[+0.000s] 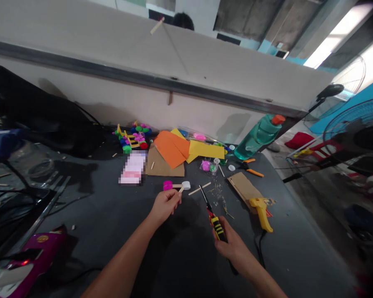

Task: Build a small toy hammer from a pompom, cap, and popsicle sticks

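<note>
Technician: State the condition of both hands.

Instructor: The left hand (165, 205) pinches a short, pale, flat wooden stick (181, 189) between thumb and fingers. The right hand (231, 245) has its fingers wrapped around a yellow-and-black-handled tool with a slim metal shaft (218, 228), probably a soldering iron.

Technician: How should this step be performed?

Instructor: The step appears to be steadying the workpiece with the tool poised beside it. Maintain a light, firm pinch; excess pressure could twist the stick. Treat the metal tip as hot and direct it away from the left fingertips. Keep the right wrist clear of the black cord (261, 244) beside it.

Technician: Where does the workpiece lie relative to the fingers?

Instructor: The pinched stick projects just beyond the left fingertips, toward the round white plastic cap (185, 185). A round magenta plastic cap (167, 185) sits to the left, with another pale stick spanning between the caps. Whether the pinched stick is bonded to the white cap cannot be determined. The tool's tip points forward, to the right of these parts and apart from them.
</note>
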Motion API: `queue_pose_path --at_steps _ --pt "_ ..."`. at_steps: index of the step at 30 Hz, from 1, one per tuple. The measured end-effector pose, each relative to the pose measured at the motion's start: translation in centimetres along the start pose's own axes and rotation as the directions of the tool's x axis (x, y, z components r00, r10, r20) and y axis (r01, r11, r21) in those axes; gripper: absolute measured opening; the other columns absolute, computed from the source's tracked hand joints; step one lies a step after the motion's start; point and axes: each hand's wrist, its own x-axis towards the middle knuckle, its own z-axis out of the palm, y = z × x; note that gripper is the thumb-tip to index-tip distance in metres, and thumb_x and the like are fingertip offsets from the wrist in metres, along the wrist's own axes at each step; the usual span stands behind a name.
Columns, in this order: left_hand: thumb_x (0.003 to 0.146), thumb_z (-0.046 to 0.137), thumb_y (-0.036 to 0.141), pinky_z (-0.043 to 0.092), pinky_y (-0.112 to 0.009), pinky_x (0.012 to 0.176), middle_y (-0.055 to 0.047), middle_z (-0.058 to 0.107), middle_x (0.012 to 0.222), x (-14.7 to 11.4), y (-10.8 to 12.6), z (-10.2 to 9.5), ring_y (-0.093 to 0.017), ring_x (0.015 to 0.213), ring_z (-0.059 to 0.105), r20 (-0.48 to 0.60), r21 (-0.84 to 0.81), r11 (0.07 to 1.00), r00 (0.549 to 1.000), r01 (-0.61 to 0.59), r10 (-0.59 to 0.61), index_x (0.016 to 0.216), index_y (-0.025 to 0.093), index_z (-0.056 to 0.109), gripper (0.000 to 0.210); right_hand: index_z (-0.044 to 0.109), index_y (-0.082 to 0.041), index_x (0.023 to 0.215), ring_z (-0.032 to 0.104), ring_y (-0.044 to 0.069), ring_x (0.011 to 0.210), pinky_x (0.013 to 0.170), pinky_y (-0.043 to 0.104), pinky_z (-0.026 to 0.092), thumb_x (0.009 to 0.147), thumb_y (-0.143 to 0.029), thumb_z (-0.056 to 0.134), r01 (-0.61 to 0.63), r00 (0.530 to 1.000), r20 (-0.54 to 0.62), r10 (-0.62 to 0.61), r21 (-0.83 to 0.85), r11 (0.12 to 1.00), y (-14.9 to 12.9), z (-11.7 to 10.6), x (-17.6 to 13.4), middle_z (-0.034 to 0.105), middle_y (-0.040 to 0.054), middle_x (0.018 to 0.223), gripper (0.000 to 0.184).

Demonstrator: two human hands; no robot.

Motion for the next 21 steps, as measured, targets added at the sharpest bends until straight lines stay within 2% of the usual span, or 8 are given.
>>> queue_pose_path --at_steps 2,5,7,9,13,17,21 --pt "0.082 0.042 0.035 0.028 -0.02 0.044 0.004 0.042 0.047 -0.2 0.0 0.2 -0.008 0.042 0.041 0.041 0.218 0.97 0.994 -0.11 0.103 0.056 0.017 0.05 0.033 0.045 -0.019 0.099 0.053 0.018 0.083 0.074 0.027 0.041 0.063 -0.013 0.043 0.012 0.999 -0.033 -0.017 -0.137 0.99 0.0 0.1 0.1 0.056 0.0019 0.088 0.036" --pt "0.081 0.044 0.028 0.027 -0.022 0.05 0.001 0.05 0.053 -0.7 0.2 0.4 -0.01 0.051 0.046 0.184 0.52 0.794 0.949 -0.314 0.255 0.056 0.016 0.052 0.029 0.039 -0.018 0.108 0.054 0.02 0.086 0.076 0.03 0.041 0.066 -0.014 0.045 0.024 0.995 -0.079 -0.059 -0.383 0.923 -0.3 0.2 0.9 0.055 0.0049 0.095 0.042" --pt "0.081 0.044 0.027 0.027 -0.023 0.052 -0.001 0.055 0.058 -1.0 0.4 0.5 -0.012 0.054 0.049 0.263 0.612 0.691 0.923 -0.385 0.281 0.059 0.016 0.055 0.027 0.038 -0.018 0.11 0.055 0.023 0.089 0.076 0.032 0.04 0.068 -0.016 0.047 0.042 0.99 -0.09 -0.105 -0.528 0.848 -0.7 0.4 1.9 0.054 0.0074 0.098 0.043" --pt "0.083 0.043 0.027 0.028 -0.024 0.053 -0.002 0.058 0.06 -1.1 0.6 0.6 -0.013 0.055 0.051 0.288 0.653 0.643 0.917 -0.4 0.277 0.06 0.016 0.057 0.028 0.038 -0.016 0.111 0.055 0.025 0.089 0.075 0.033 0.04 0.069 -0.019 0.048 0.059 0.986 -0.081 -0.143 -0.639 0.767 -1.5 0.7 3.1 0.053 0.0094 0.1 0.043" --pt "0.084 0.041 0.029 0.028 -0.025 0.051 -0.004 0.062 0.061 -1.2 0.7 0.5 -0.015 0.056 0.055 0.282 0.693 0.618 0.928 -0.371 0.242 0.064 0.017 0.062 0.031 0.038 -0.016 0.112 0.056 0.024 0.087 0.074 0.031 0.039 0.071 -0.021 0.05 0.078 0.986 -0.037 -0.162 -0.758 0.647 -2.9 1.6 5.2 0.054 0.0098 0.101 0.043" --pt "0.081 0.044 0.028 0.032 -0.025 0.053 -0.006 0.066 0.066 -1.1 0.4 0.6 -0.017 0.06 0.058 0.29 0.707 0.598 0.926 -0.377 0.241 0.069 0.017 0.066 0.027 0.04 -0.016 0.11 0.056 0.023 0.088 0.073 0.029 0.038 0.071 -0.021 0.053 0.072 0.99 -0.013 -0.141 -0.812 0.58 -3.4 2.1 6.2 0.054 0.009 0.1 0.041" --pt "0.08 0.045 0.029 0.035 -0.026 0.055 -0.007 0.068 0.07 -1.1 0.3 0.7 -0.018 0.061 0.06 0.293 0.714 0.585 0.923 -0.384 0.249 0.071 0.018 0.067 0.027 0.04 -0.016 0.11 0.056 0.023 0.088 0.073 0.029 0.037 0.072 -0.021 0.054 0.048 0.994 -0.012 -0.106 -0.833 0.552 -3.3 2.1 6.4 0.055 0.0091 0.101 0.041"
